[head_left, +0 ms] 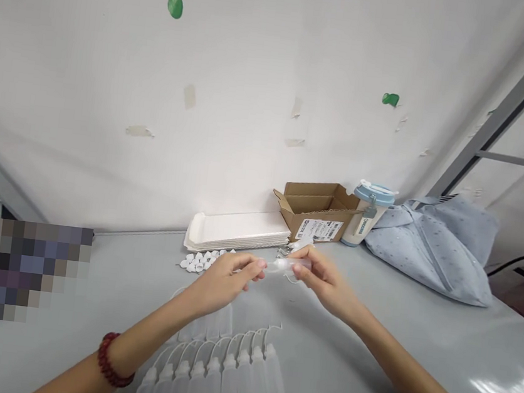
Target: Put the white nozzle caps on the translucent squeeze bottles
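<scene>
In the middle of the head view, my right hand (325, 282) is closed around a small translucent plastic bottle (285, 264), which lies roughly level with its neck to the left. My left hand (229, 278) pinches at a thin tube on the neck end of that bottle; the fingertips partly hide it. Below my hands, a row of similar bottles (228, 385) lies side by side on the table, a thin bent tube rising from each neck. More bottles (214, 323) lie behind that row, partly covered by my left forearm. Small white caps (198, 260) are heaped just beyond my left hand.
A stack of white trays or boxes (239, 228) stands against the wall. Beside it are an open cardboard box (319, 212), a cup with a blue lid (368, 215) and a light-blue cloth bag (430, 250). All rest on the grey table (366, 360). A blurred patch covers the left edge.
</scene>
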Tool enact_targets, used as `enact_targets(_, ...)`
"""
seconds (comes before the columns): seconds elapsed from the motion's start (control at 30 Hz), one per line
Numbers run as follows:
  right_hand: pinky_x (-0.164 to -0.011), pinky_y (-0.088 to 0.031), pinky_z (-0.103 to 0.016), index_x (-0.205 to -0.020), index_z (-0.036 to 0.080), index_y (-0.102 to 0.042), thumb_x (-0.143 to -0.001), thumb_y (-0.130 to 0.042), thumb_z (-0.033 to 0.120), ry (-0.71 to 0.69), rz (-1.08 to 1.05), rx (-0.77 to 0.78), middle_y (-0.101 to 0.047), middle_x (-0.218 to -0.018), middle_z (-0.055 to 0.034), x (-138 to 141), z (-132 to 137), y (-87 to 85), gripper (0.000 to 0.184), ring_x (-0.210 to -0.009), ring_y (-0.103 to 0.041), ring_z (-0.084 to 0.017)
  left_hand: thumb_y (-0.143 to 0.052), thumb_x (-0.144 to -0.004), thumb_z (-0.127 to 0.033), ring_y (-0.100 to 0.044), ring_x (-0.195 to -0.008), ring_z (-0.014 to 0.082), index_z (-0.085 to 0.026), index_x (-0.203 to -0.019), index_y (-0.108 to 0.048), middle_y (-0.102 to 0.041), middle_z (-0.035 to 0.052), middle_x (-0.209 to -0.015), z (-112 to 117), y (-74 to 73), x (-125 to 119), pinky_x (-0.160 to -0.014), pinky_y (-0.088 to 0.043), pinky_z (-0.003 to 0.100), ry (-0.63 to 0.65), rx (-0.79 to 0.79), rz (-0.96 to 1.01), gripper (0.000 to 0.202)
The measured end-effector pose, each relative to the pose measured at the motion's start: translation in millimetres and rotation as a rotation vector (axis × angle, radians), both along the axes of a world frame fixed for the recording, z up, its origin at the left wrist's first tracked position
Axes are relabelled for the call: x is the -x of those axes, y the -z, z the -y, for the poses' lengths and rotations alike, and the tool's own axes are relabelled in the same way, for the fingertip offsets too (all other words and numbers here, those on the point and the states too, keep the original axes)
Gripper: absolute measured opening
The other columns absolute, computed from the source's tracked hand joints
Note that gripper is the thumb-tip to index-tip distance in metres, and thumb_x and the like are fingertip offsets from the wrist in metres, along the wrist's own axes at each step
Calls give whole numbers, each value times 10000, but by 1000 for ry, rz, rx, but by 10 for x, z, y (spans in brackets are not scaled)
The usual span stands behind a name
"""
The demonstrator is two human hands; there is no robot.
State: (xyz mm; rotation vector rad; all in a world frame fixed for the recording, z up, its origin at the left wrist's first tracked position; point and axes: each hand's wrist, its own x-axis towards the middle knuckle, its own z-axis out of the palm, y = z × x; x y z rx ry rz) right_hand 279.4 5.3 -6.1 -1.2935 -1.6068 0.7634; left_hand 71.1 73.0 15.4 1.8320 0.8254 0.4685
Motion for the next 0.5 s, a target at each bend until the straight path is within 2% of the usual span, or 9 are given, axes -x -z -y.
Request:
enact_targets(0.07, -569, -352, -249, -932, 195, -550, -892, -481, 394, -23, 68, -15, -544, -724, 8, 38, 11, 25, 214, -621, -457, -123, -442, -869, -469, -592, -755, 157, -166, -795, -635, -652, 37, -821, -1, 35, -124, -662, -467, 251, 59, 24, 60, 367)
enact_targets(0.17, -596, -371, -255, -947, 189, -553, -902, -463, 383, -43, 120, -26, -599, -744, -6, 78, 32, 31, 218, -659, -500, -136, -470, -854, -470, -569, -613, 129, -154, -674, -588, -601, 8, -669, 9, 89, -240, -601, -449, 242, 111, 74, 105, 382)
enact_targets(0.23, -587, -364, -254, -929, 184, -564, -907, -450, 389, -34, 114, -18, -615, -743, -12, 79, 39, 15, 235, -659, -506, -138, -487, -842, -468, -539, -536, 112, -153, -619, -556, -561, -11, -602, 24, 99, -278, -567, -434, 239, 121, 96, 109, 391)
enact_targets(0.37, -536, -339, -244, -839, 170, -578, -892, -459, 416, -31, 22, 41, -573, -668, 2, 57, 23, -17, 279, -576, -451, -115, -478, -839, -444, -534, -503, 110, -159, -595, -516, -524, -24, -569, 82, 77, -345, -531, -436, 236, 99, 76, 116, 377)
enact_targets(0.43, -514, -324, -236, -795, 164, -577, -873, -482, 422, -31, -18, 76, -519, -614, 19, 24, -6, -20, 286, -546, -420, -105, -428, -861, -430, -570, -520, 121, -159, -611, -524, -560, -11, -586, 74, 67, -378, -535, -460, 237, 104, -6, 60, 382)
enact_targets(0.5, -504, -322, -231, -775, 159, -574, -858, -492, 423, -6, -20, 97, -483, -582, 30, -57, -53, -17, 288, -535, -417, -103, -378, -884, -399, -621, -594, 137, -157, -678, -576, -631, 13, -655, -1, 61, -381, -575, -488, 237, 100, -219, -62, 374)
